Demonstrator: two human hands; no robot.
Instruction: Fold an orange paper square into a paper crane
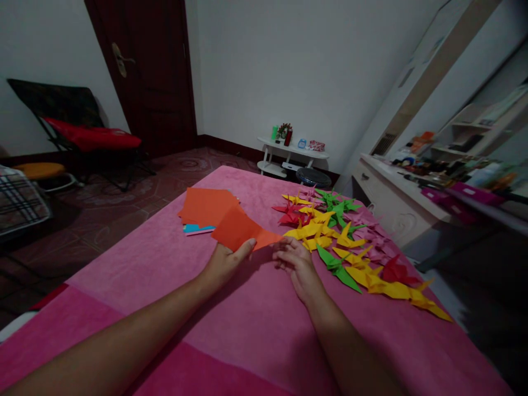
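An orange sheet of paper (236, 228) is held up between my two hands over the pink-covered table (231, 341). My left hand (233, 254) pinches its lower edge, thumb on top. With bent fingers, my right hand (293, 259) grips the pointed right corner of the sheet. Just behind lies a stack of coloured paper (206, 203), orange on top with blue and pink edges showing below. To the right of my right hand spread several folded paper cranes (317, 228) in yellow, green, red and pink; a green crane (338, 268) is among the nearest.
A white dresser (396, 203) crowded with small items borders the table's right side. Beyond the far edge are a low white shelf (292, 147) and a round dark stool (313, 177). A folding chair (91, 137) and a dark door (148, 71) stand at the left.
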